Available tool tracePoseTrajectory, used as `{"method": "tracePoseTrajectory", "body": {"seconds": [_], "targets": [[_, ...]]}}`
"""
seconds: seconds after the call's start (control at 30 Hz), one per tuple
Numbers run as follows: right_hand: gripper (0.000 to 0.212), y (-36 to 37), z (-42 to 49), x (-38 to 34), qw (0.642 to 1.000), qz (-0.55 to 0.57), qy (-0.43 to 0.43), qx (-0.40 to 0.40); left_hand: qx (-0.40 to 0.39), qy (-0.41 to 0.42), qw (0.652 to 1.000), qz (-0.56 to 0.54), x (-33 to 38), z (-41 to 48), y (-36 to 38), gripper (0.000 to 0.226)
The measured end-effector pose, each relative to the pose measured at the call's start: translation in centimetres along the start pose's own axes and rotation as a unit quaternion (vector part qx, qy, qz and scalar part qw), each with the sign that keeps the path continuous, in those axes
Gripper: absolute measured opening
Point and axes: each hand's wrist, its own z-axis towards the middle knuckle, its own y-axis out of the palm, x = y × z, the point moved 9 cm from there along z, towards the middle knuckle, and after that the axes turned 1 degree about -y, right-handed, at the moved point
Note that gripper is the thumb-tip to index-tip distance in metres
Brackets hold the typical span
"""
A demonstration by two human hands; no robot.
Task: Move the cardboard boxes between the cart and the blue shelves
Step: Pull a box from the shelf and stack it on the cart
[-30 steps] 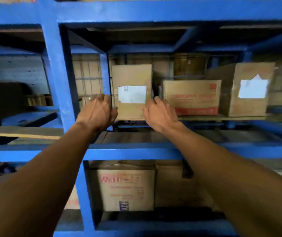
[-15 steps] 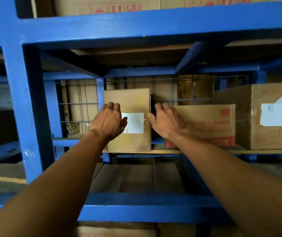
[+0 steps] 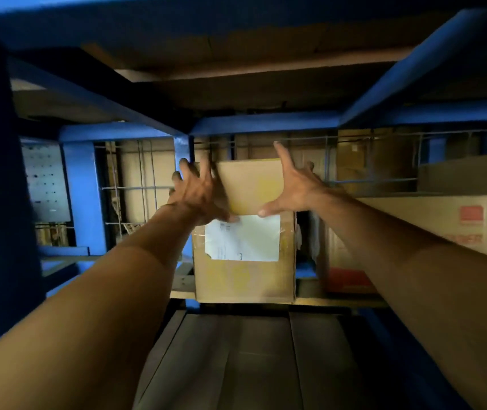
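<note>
Box, brown w/ white label, upright; L hand & R hand fingers splayed at top.

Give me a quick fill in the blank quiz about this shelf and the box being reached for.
The left hand and the right hand flank the top of a tall brown cardboard box bearing a ____ paper label. The wide cardboard box to its right has ____ printing. The metal shelf frame is painted ____.
Missing: white; red; blue.
</note>
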Motion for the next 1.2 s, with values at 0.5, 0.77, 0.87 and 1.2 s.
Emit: {"method": "tracePoseTrajectory", "body": {"seconds": [0.5,0.77,0.87,1.2], "targets": [[0.138,2.1,-1.0,-0.5,0.994,0.062,0.048,0.078,-0.060,0.006,0.974,-0.220,-2.3,1.0,3.9,0.145],[0.132,1.3,-7.5,-3.5,0.989,0.081,0.013,0.121,-0.037,0.022,0.961,-0.274,-3.6,-4.8,1.6,0.139],[0.129,0.3,-10.7,-4.0,0.989,0.074,0.014,0.125,-0.036,0.042,0.956,-0.288,-3.5,-7.6,-0.2,0.135],[0.128,-6.3,-23.3,-7.1,0.989,0.040,0.047,0.131,-0.063,0.074,0.947,-0.305,-1.1,-17.8,-8.0,0.132]]}}
